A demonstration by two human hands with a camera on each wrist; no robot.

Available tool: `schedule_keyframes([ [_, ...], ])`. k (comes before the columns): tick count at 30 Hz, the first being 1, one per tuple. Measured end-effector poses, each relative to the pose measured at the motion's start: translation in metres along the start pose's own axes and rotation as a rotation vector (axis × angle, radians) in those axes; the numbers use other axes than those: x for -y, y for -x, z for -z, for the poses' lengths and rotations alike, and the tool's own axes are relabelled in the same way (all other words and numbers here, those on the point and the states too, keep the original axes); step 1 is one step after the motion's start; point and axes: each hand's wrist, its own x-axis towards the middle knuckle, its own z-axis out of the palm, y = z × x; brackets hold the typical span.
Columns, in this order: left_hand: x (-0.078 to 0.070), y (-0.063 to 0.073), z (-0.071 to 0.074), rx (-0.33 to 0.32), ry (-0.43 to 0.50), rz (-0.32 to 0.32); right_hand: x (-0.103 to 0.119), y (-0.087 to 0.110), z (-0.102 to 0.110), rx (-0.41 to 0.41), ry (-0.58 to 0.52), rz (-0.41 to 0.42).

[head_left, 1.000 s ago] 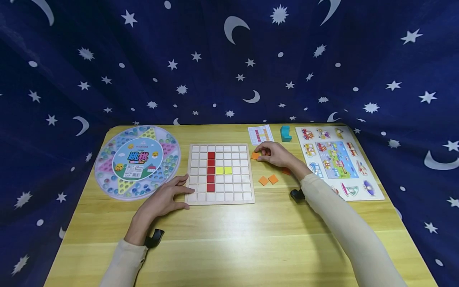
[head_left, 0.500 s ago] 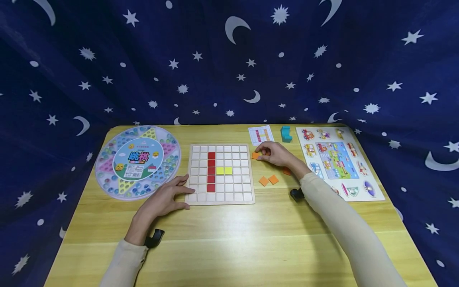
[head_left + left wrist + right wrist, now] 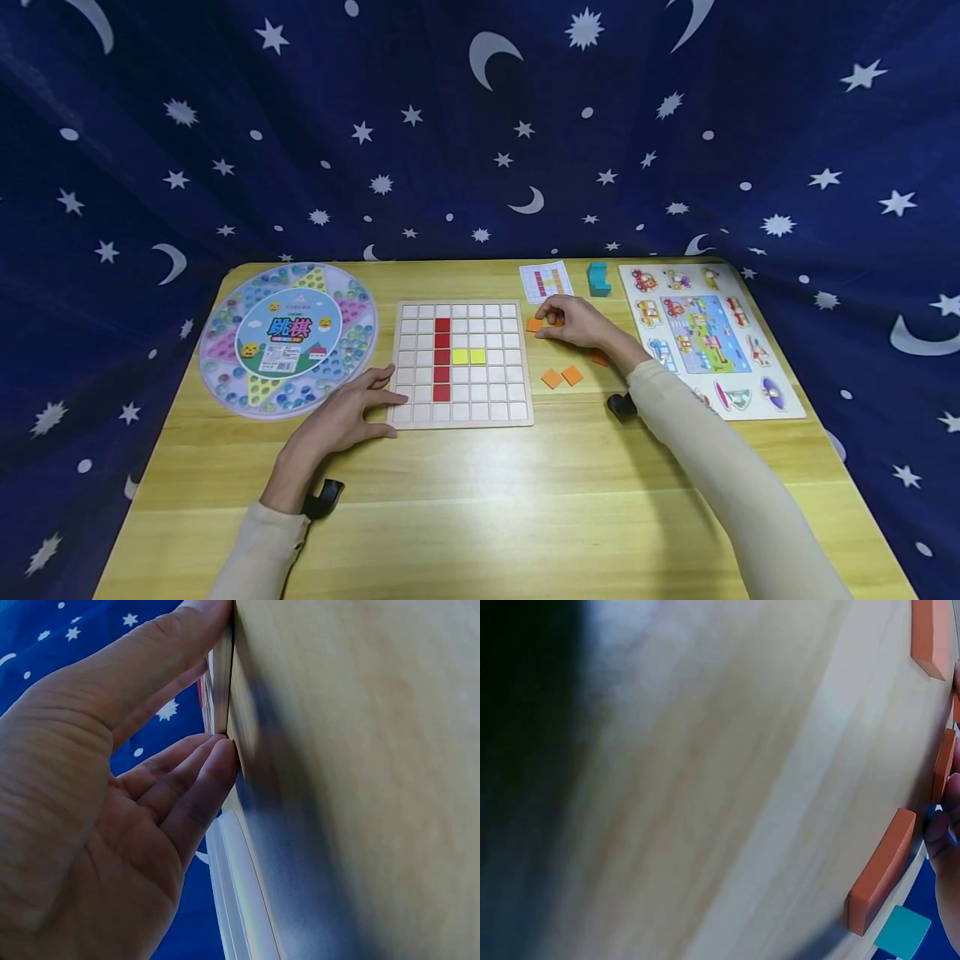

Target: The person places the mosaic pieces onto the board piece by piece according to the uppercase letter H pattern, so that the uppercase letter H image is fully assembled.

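In the head view my left hand (image 3: 341, 417) rests at the near left corner of a wooden grid board (image 3: 465, 421), one fingertip on its surface and the thumb by its front edge. On the board stand a column of several red square tiles (image 3: 442, 357) and two yellow tiles (image 3: 468, 357) to its right. Right of the board, the thumb and index finger of my right hand (image 3: 573, 322) pinch an orange square tile (image 3: 534, 325) close over the table. Two more orange tiles (image 3: 561, 377) lie nearer me; another (image 3: 600, 358) is partly hidden by the right wrist.
A small pattern card (image 3: 545, 282) and a teal block (image 3: 598, 280) are behind the right hand. To the left lies a round Chinese checkers set (image 3: 288, 342) with glass marbles. A picture puzzle board (image 3: 712, 342) is at the right, partly under the right sleeve.
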Motion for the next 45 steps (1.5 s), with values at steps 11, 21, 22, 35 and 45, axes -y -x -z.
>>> schedule_keyframes([
  [11,0.0008,-0.0005,-0.0006,-0.003,0.000,-0.001,-0.0018,-0.0003,0.0000,0.000,-0.006,-0.011],
  [21,0.0004,-0.0007,0.0000,0.001,-0.002,-0.001,-0.0015,0.0014,0.0015,0.009,-0.041,-0.012],
  [22,0.0005,-0.0009,0.0000,0.001,-0.002,0.000,-0.0018,0.0014,0.0015,0.010,-0.041,-0.010],
  [35,0.0009,-0.0013,-0.0001,0.003,-0.002,-0.003,-0.0029,0.0025,0.0014,0.008,-0.061,0.000],
  [45,0.0014,-0.0020,0.0001,0.011,0.000,0.013,0.0065,-0.0006,0.0006,-0.005,-0.034,0.033],
])
